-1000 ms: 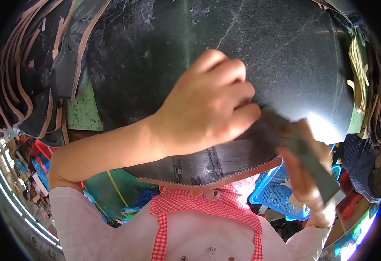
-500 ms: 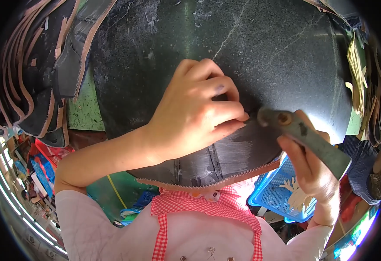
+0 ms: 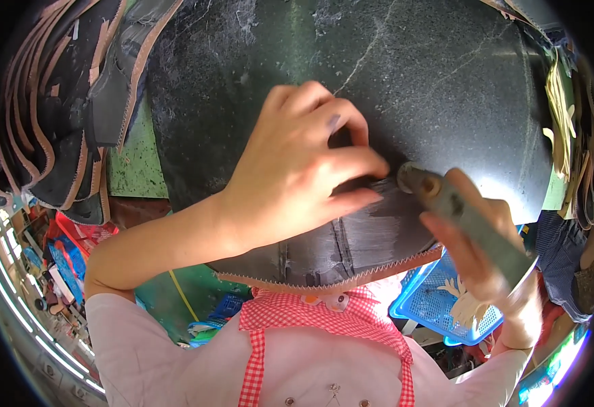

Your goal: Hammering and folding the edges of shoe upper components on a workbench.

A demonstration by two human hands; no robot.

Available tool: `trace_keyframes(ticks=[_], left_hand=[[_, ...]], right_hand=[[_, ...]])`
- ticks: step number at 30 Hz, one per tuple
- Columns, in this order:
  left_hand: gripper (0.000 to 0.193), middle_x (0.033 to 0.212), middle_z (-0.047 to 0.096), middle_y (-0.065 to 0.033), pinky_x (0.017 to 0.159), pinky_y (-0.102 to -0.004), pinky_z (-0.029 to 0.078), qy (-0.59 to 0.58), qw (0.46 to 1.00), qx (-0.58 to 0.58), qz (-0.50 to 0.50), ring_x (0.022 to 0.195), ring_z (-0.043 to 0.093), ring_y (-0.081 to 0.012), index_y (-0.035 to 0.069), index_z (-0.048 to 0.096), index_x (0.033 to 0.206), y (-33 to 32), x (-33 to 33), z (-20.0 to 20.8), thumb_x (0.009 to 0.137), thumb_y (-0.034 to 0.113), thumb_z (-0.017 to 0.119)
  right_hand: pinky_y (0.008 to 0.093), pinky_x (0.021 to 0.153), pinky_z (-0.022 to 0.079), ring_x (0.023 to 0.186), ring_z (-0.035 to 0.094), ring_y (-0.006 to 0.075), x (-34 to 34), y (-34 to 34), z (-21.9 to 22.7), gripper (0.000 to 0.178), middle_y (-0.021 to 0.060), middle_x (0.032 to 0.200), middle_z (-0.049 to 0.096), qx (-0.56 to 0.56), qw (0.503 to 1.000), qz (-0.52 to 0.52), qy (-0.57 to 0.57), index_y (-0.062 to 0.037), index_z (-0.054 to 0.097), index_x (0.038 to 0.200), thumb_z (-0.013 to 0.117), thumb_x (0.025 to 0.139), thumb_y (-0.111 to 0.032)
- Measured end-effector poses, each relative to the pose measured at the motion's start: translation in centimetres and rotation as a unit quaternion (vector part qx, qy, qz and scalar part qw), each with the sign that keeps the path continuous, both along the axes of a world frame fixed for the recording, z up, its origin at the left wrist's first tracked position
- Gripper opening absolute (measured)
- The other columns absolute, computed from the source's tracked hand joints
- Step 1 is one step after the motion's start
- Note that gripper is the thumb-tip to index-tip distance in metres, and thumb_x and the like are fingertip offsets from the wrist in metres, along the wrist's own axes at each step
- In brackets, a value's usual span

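My left hand (image 3: 304, 163) rests curled on the large dark slab (image 3: 439, 88), its fingers and thumb bent around something dark that I cannot make out. In my right hand (image 3: 473, 251) is a hammer (image 3: 470, 224), slightly smeared by motion. Its rounded end points at my left fingertips, just right of them, and its handle is mostly hidden beneath the head. Below my left hand, a dark leather-like piece (image 3: 372, 237) with a brown zigzag-cut edge (image 3: 341, 283) reaches toward my apron. Light scuffs mark its surface.
Dark strips with brown zigzag edges (image 3: 42, 122) are piled at the left. More strips (image 3: 558, 122) hang at the right. A blue basket (image 3: 422, 302) holding a pale glove (image 3: 463, 305) stands below the slab. A red basket (image 3: 83, 234) is at the left.
The hammer has tilted and shifted a little toward my left fingers. My left hand has moved slightly up, with the gap between thumb and forefinger wider.
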State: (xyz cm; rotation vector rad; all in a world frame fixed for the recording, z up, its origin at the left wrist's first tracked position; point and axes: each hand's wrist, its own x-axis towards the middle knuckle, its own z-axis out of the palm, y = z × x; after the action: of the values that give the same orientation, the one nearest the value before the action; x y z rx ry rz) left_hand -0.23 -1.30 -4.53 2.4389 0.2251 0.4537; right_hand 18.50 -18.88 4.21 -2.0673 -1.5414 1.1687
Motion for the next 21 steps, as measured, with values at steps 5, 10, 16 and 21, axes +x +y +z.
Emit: trace_keyframes(ticks=[5, 10, 16, 21], left_hand=[[0.030, 0.094, 0.067, 0.0084, 0.087, -0.0409, 0.042, -0.024, 0.998, 0.029, -0.055, 0.099, 0.058, -0.0212, 0.022, 0.082, 0.091, -0.5, -0.3, -0.2, 0.063, 0.020, 0.092], [0.030, 0.094, 0.066, 0.0077, 0.087, -0.0407, 0.042, 0.020, 1.000, 0.017, 0.008, 0.099, 0.057, -0.0211, 0.022, 0.081, 0.091, 0.3, -1.2, 0.1, 0.063, 0.021, 0.092], [0.024, 0.096, 0.067, 0.0041, 0.087, -0.0416, 0.044, -0.036, 0.997, 0.025, -0.059, 0.098, 0.059, -0.0222, 0.021, 0.080, 0.089, -0.3, -1.5, -0.6, 0.066, 0.018, 0.086], [0.021, 0.094, 0.067, 0.0029, 0.087, -0.0424, 0.046, -0.048, 0.989, 0.113, -0.089, 0.095, 0.061, -0.0217, 0.019, 0.078, 0.093, -0.6, -1.5, 0.2, 0.072, 0.019, 0.076]], right_hand=[[0.0395, 0.061, 0.053, 0.070, 0.070, 0.0268, -0.7, 0.4, 0.1, 0.030, 0.0223, 0.108, 0.072, 0.043, 0.994, 0.021, -0.101, 0.0058, 0.065, 0.119, 0.077, 0.094, -0.004], [0.0443, 0.053, 0.051, 0.061, 0.068, 0.0386, -0.8, 0.9, -0.7, 0.023, 0.0209, 0.088, 0.067, 0.042, 0.999, 0.028, -0.008, 0.0012, 0.059, 0.111, 0.073, 0.094, -0.006], [0.0422, 0.054, 0.053, 0.060, 0.065, 0.0324, -0.8, 0.1, -0.1, 0.029, 0.0162, 0.093, 0.063, 0.062, 0.997, -0.018, -0.050, 0.0007, 0.063, 0.118, 0.073, 0.092, -0.008], [0.0405, 0.052, 0.046, 0.056, 0.060, 0.0310, -1.5, -0.3, -1.0, 0.019, 0.0178, 0.103, 0.064, 0.084, 0.993, 0.010, -0.083, 0.0014, 0.062, 0.111, 0.070, 0.099, -0.011]])
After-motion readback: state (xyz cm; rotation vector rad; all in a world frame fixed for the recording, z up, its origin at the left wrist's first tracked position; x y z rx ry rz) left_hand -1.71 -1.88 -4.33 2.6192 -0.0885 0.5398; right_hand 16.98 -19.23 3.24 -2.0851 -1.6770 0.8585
